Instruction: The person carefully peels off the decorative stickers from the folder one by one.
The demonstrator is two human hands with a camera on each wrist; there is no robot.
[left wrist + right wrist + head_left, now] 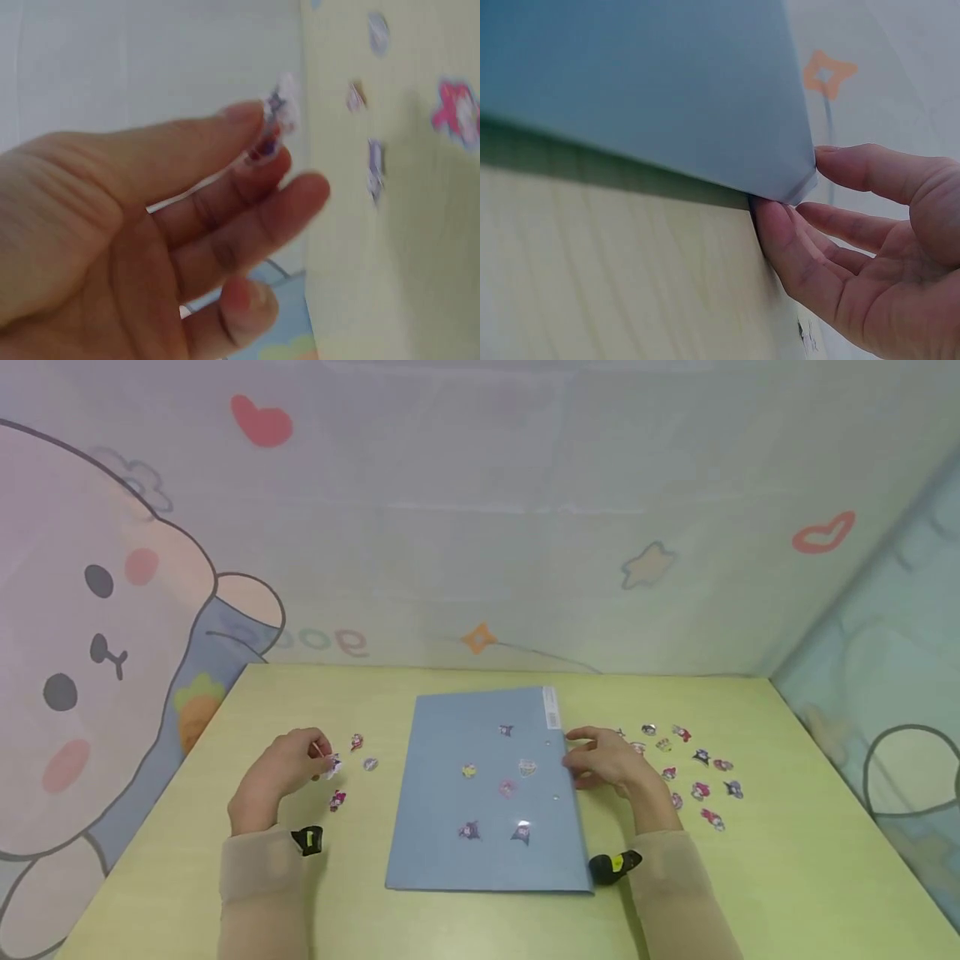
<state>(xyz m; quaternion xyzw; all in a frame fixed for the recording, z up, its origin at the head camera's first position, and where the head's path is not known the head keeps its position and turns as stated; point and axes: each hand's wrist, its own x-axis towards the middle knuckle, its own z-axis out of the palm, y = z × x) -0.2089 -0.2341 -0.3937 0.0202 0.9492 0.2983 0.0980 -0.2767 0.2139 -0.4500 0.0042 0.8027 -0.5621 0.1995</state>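
Observation:
My left hand (281,768) is over the left side of the table and pinches a small cartoon sticker (282,112) between thumb and fingers. The other fingers are bent below it in the left wrist view. At the right edge of a blue folder (438,735), my right hand (611,760) grips that edge, thumb on one side and fingers on the other. The right wrist view shows the folder's edge (705,150) tilted up off the table. Several cartoon stickers, such as a dark one (469,831) and a yellow one (468,771), are on the folder's face.
Loose stickers lie left of the folder, among them a red one (337,800) and a round one (370,763). Several more, including a pink one (700,790), are spread at the right. A printed cloth (480,527) hangs behind the pale yellow table (345,902).

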